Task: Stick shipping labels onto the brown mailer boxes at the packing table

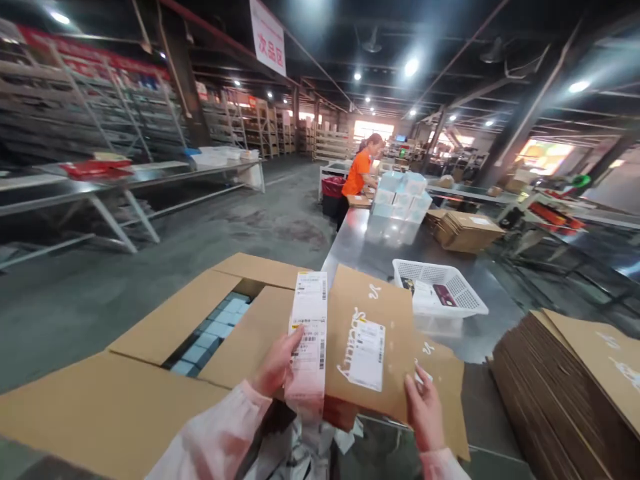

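The hanging sign (269,41) reads "次品区" (the carton label's (367,358) print blurs).

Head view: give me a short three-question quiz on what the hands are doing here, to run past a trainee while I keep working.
1. Multiple choice: what does the left hand hold? A) a tape roll B) a strip of printed labels C) a pair of scissors
2. Short answer: in the picture, on which side of the cardboard piece is the open carton?
3. True or false: the right hand is reaching inside the open carton.

Key: 1. B. 2. The left side. 3. False; it is at the right edge of the cardboard piece.
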`<move>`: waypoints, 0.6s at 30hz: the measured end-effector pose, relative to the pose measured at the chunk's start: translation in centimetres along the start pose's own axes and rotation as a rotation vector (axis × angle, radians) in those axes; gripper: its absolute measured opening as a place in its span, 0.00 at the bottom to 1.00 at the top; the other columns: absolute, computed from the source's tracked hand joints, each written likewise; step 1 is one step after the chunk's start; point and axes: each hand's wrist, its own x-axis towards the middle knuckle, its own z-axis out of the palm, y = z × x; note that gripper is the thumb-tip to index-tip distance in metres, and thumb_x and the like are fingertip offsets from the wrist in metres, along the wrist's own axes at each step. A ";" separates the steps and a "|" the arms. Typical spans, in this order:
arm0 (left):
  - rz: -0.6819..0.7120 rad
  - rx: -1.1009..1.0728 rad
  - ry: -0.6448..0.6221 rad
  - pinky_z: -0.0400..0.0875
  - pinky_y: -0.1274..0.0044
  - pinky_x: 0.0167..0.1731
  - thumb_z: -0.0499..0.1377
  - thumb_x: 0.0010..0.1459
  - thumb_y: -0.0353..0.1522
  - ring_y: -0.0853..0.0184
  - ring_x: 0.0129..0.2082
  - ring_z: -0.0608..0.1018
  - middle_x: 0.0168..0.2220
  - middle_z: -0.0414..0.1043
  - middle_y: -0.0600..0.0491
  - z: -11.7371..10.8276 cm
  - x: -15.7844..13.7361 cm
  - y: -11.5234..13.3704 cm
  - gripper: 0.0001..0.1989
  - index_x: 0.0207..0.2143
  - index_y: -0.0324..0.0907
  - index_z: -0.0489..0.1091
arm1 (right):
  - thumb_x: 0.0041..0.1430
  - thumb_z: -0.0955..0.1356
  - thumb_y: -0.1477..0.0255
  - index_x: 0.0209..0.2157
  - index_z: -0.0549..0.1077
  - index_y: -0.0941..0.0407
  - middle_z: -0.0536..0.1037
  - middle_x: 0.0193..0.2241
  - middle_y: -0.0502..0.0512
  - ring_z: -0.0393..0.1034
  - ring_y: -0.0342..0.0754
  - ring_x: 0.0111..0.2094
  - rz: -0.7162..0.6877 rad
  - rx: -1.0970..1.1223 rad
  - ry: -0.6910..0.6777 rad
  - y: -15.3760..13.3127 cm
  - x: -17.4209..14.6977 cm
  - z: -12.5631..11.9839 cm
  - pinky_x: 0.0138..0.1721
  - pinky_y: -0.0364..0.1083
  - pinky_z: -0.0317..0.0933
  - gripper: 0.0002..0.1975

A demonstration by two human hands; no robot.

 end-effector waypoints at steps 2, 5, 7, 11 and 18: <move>-0.029 -0.022 -0.019 0.75 0.73 0.34 0.64 0.51 0.41 0.60 0.34 0.80 0.32 0.79 0.46 0.4 -1.7 -0.1 0.18 0.36 0.35 0.73 | 0.43 0.65 0.46 0.50 0.70 0.61 0.76 0.46 0.66 0.70 0.61 0.50 0.096 -0.112 0.114 0.5 1.1 -5.6 0.48 0.54 0.66 0.40; 0.040 0.058 -0.041 0.74 0.74 0.36 0.68 0.45 0.43 0.59 0.38 0.79 0.36 0.79 0.48 0.2 -4.1 -0.8 0.25 0.43 0.38 0.71 | 0.34 0.67 0.47 0.43 0.74 0.63 0.75 0.44 0.75 0.67 0.69 0.50 0.143 -0.363 0.224 -0.1 1.3 -8.9 0.48 0.61 0.64 0.40; 0.080 0.142 -0.100 0.73 0.74 0.38 0.67 0.46 0.44 0.59 0.40 0.78 0.40 0.78 0.49 0.1 -5.5 -1.8 0.29 0.48 0.40 0.69 | 0.32 0.70 0.50 0.41 0.75 0.61 0.75 0.42 0.74 0.70 0.69 0.44 0.116 -0.361 0.112 -2.0 -0.4 -6.4 0.43 0.62 0.65 0.37; 0.109 0.389 -0.313 0.71 0.75 0.38 0.62 0.53 0.45 0.60 0.38 0.77 0.39 0.77 0.47 0.3 -7.4 -3.9 0.24 0.47 0.38 0.72 | 0.37 0.73 0.51 0.48 0.72 0.55 0.77 0.44 0.63 0.73 0.58 0.40 -0.019 0.179 -0.647 -7.3 -6.6 4.4 0.40 0.55 0.69 0.36; 0.263 0.231 -0.067 0.69 0.75 0.38 0.67 0.43 0.45 0.64 0.34 0.76 0.34 0.77 0.48 0.7 -6.3 -3.1 0.23 0.37 0.37 0.74 | 0.45 0.70 0.50 0.37 0.78 0.60 0.81 0.35 0.62 0.75 0.59 0.37 -0.081 0.110 -0.801 -10.5 -10.0 10.9 0.40 0.55 0.70 0.28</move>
